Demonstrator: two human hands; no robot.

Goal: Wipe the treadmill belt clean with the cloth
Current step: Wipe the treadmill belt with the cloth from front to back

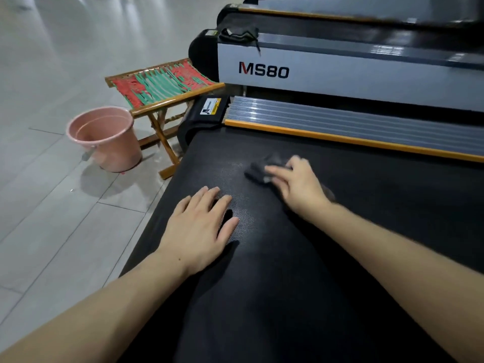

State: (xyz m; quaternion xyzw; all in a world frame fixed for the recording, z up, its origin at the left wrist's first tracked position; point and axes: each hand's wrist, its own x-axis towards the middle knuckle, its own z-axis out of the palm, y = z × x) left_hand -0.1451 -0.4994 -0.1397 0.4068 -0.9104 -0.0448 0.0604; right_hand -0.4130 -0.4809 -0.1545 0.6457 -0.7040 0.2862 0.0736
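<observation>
The right hand (298, 187) pressed the cloth (264, 169) on the belt (288, 284), wiping (blurry); the left hand (201, 226) lay flat at seven o'clock. Next, probably more rubbing.

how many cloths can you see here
2. One dark grey cloth lies on the treadmill belt under the right hand; another dark cloth sits on the side rail of the MS80 treadmill behind. More may be out of view.
</observation>
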